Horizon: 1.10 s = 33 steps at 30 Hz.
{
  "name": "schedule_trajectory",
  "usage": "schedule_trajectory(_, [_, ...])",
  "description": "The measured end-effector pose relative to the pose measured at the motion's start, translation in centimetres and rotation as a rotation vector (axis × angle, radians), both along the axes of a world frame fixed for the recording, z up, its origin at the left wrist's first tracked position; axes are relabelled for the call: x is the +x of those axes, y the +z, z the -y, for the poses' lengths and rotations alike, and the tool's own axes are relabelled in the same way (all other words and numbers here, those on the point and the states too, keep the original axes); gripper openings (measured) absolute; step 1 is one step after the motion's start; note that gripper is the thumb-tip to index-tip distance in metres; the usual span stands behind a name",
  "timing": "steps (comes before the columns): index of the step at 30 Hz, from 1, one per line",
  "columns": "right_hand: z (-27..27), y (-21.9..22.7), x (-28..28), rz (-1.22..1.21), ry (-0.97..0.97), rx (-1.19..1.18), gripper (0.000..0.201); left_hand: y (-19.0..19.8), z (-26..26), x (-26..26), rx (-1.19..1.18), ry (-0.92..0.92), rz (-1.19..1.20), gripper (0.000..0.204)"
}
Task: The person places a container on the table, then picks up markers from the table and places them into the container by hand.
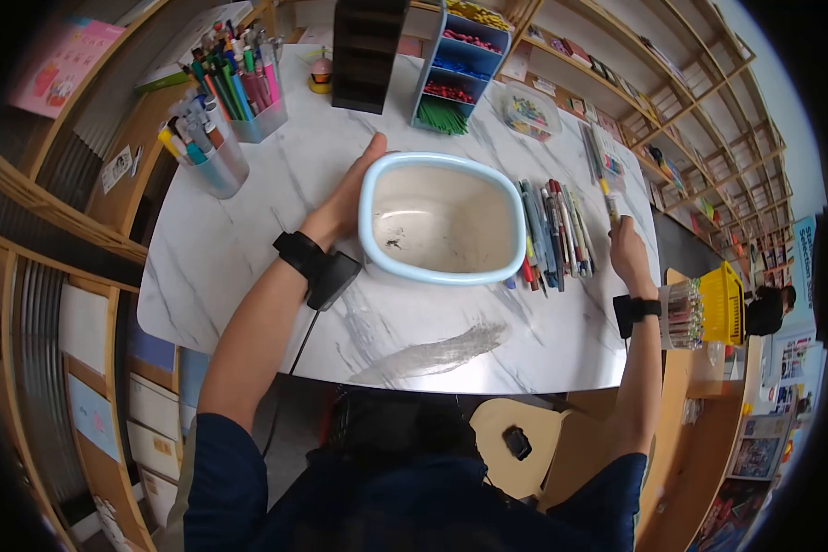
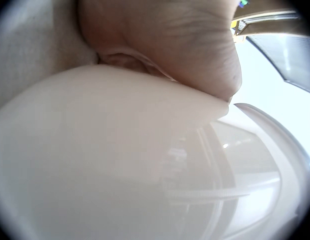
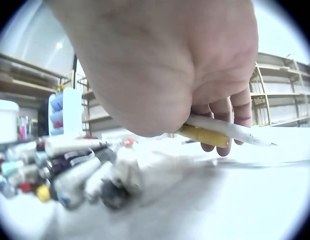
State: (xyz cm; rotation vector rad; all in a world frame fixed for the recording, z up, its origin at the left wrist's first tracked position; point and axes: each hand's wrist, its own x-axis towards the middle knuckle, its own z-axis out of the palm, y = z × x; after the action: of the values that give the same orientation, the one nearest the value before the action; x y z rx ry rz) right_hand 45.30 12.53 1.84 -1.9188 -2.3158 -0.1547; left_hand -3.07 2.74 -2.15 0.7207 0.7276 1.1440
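Observation:
A cream basin with a light blue rim (image 1: 370, 221) stands on the marbled table, dark specks on its inner floor. My left hand (image 1: 340, 201) rests along the basin's left side, fingers reaching forward beside the rim. In the left wrist view, the heel of that hand (image 2: 170, 45) lies right at the glossy outer wall (image 2: 110, 150); most fingers are hidden. My right hand (image 1: 627, 250) is low over the table's right side and grips a yellow pen (image 3: 205, 136) and a white pen (image 3: 235, 131) with a pointed tip. Between basin and right hand lies a row of loose pens (image 1: 557, 230).
Two clear pen cups (image 1: 221, 170) stand at the back left. A black organizer (image 1: 368, 55) and a blue-sided rack (image 1: 428, 74) of coloured sticks rise behind the basin. Further right is a clear tub (image 1: 529, 112). A grey smear (image 1: 432, 354) marks the table's front edge.

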Motion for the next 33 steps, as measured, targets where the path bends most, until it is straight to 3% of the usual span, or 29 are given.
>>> schedule_trajectory(1, [0.2,1.3,-1.3,0.007,0.015,-0.001,0.022,-0.6,-0.3,-0.2,0.021,0.003,-0.033,0.074])
schedule_trajectory(3, [2.2,4.6,-5.4,-0.436,0.155,0.052,0.021,-1.5,-0.6,-0.7,0.062,-0.008,-0.051,0.073])
schedule_trajectory(7, [8.0,11.1,-15.1,-0.583,0.488,-0.012,0.024,0.0,0.0,0.1,0.013,-0.011,-0.020,0.073])
schedule_trajectory(9, [10.6,13.3,-19.0,-0.570,0.643,-0.119,0.021,0.4,0.3,0.2,-0.009,0.000,-0.002,0.074])
schedule_trajectory(11, [11.0,13.9,-21.4,-0.403,0.822,-0.202,0.019,0.6,0.5,0.2,0.006,0.006,0.009,0.074])
schedule_trajectory(13, [11.7,14.3,-23.6,-0.322,0.830,-0.318,0.022,0.3,0.4,-0.2,0.039,-0.003,-0.035,0.074])
schedule_trajectory(15, [11.9,14.1,-25.4,-0.057,0.754,-0.471,0.022,-0.2,0.1,-0.5,0.071,-0.012,-0.075,0.074])
schedule_trajectory(16, [11.6,13.4,-25.7,-0.056,0.753,-0.472,0.022,-0.6,-0.1,-0.5,0.079,-0.020,-0.073,0.074])
schedule_trajectory(18, [10.9,11.1,-26.1,-0.112,0.977,-0.349,0.026,-0.6,-0.1,-0.6,0.084,-0.030,-0.069,0.074])
schedule_trajectory(24, [10.9,9.5,-25.6,-0.497,1.025,-0.168,0.028,-0.4,0.1,-0.4,0.000,-0.023,-0.017,0.075])
schedule_trajectory(29, [10.5,11.3,-21.0,-0.516,0.906,0.006,0.025,-0.4,0.1,-0.5,0.022,-0.074,0.070,0.078])
schedule_trajectory(31, [10.1,10.8,-18.4,-0.558,0.774,0.139,0.023,-0.1,0.3,-0.3,-0.014,-0.047,0.055,0.079])
schedule_trajectory(33, [9.8,9.4,-15.6,-0.603,0.647,0.119,0.023,-0.2,0.3,-0.4,-0.052,-0.018,0.039,0.080])
